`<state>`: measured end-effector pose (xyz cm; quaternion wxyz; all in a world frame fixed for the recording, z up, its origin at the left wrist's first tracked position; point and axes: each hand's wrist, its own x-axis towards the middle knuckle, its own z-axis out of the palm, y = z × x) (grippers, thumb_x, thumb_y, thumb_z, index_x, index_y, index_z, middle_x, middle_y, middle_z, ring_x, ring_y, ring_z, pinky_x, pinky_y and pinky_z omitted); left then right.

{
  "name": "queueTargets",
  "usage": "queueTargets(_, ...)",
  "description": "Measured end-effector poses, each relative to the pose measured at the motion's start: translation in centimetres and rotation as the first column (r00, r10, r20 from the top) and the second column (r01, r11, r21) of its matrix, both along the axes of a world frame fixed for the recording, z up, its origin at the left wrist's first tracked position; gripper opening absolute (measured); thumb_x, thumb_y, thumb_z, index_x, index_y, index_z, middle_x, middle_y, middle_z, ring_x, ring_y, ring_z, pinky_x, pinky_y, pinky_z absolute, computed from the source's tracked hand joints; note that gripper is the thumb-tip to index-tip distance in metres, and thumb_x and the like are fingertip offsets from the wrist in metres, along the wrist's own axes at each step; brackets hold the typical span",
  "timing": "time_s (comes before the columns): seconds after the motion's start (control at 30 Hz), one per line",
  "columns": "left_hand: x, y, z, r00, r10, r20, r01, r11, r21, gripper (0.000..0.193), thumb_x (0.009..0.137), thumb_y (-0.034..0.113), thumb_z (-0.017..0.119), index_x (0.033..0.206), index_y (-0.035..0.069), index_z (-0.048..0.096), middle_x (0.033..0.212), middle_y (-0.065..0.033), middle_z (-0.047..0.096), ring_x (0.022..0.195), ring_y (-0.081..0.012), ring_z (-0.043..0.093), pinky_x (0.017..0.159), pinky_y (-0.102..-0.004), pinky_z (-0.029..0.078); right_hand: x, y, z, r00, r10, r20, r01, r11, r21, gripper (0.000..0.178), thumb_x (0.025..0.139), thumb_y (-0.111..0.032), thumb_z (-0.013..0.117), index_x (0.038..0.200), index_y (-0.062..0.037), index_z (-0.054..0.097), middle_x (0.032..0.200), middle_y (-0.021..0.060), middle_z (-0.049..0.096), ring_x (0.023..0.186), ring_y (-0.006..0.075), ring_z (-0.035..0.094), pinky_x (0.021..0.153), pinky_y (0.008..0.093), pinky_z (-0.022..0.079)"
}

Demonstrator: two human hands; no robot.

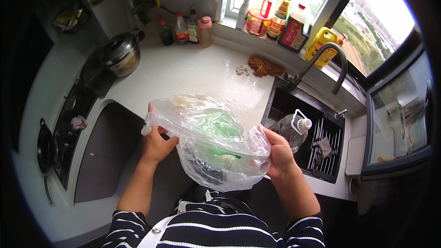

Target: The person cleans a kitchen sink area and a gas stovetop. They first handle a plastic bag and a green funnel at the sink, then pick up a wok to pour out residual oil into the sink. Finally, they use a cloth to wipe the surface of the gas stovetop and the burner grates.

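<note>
The white desk (188,71) is fitted at right with a dark sink (287,102). By the desk's near edge, a clear bag (195,149) with green plastic (218,123) inside is held at left by the loosely bent left grip (157,144) and clasped at right by the right grip (279,154).

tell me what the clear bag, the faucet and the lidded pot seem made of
Clear bag: thin, glossy plastic film; it crinkles and lets green show through.
Faucet: probably metal, dark satin finish, with soft highlights along its curve.
Lidded pot: likely polished steel, judging by its silvery reflections.
</note>
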<state>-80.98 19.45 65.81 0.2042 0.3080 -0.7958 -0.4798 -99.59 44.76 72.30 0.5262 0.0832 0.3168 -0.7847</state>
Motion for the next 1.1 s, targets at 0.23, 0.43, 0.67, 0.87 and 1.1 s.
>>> queueTargets(0.23,-9.5,2.6,-0.1,0.856,-0.119,-0.502,0.462,0.611,0.643,0.088,0.081,0.041,0.071,0.146,0.007,0.022,0.135,-0.0117,0.044,0.127,-0.0257,0.044,0.105,-0.0406,0.038,0.9,4.4,1.7,0.982,-0.032,-0.184,0.048,0.996,0.08,0.051,0.084,-0.028,0.056,0.125,0.0029,0.053,0.106,0.0158,0.062,0.099,0.0252,0.061,0.094,0.0386,0.047)
queueTargets(0.43,-14.4,15.2,-1.0,0.72,-0.594,-0.359,0.66,0.425,0.619,0.062,0.076,-0.003,0.068,0.133,-0.001,0.044,0.125,-0.012,0.055,0.113,-0.0226,0.056,0.097,-0.0348,0.044,0.7,18.0,2.1,0.887,0.148,-0.437,0.075,0.887,0.455,0.053,0.075,-0.008,0.072,0.123,0.0041,0.055,0.105,0.0138,0.064,0.097,0.0205,0.063,0.09,0.0334,0.049)
queueTargets(0.67,-19.2,30.8,-1.6,0.266,-0.963,-0.048,0.921,0.239,0.308,0.051,0.072,0.013,0.065,0.12,0.0,0.053,0.115,-0.0206,0.06,0.109,-0.0353,0.058,0.096,-0.0377,0.045,-3.4,40.8,-2.5,0.611,-0.633,-0.475,0.788,0.43,0.44,0.015,0.088,-0.012,0.064,0.099,-0.0019,0.061,0.083,0.0075,0.064,0.072,0.0174,0.062,0.065,0.0321,0.051)
queueTargets(0.87,-25.5,43.6,-4.0,0.281,-0.96,0.017,0.938,0.278,0.209,0.052,0.07,0.014,0.065,0.116,-0.003,0.048,0.1,-0.0248,0.063,0.098,-0.0385,0.062,0.086,-0.0417,0.049,-7.5,53.0,-7.5,0.337,-0.81,-0.48,0.895,0.117,0.431,0.016,0.089,-0.021,0.066,0.098,-0.0081,0.061,0.082,0.0034,0.06,0.071,0.0152,0.057,0.05,0.0297,0.043)
queueTargets(1.1,-32.1,49.8,-7.9,0.596,-0.796,-0.103,0.799,0.601,-0.021,0.052,0.068,0.015,0.063,0.115,-0.004,0.052,0.107,-0.0196,0.063,0.101,-0.0349,0.061,0.091,-0.0398,0.046,-10.6,53.1,-7.7,0.444,-0.74,-0.505,0.895,0.341,0.288,0.027,0.089,-0.029,0.067,0.106,-0.0096,0.061,0.094,0.0016,0.062,0.082,0.0149,0.059,0.057,0.0281,0.048)
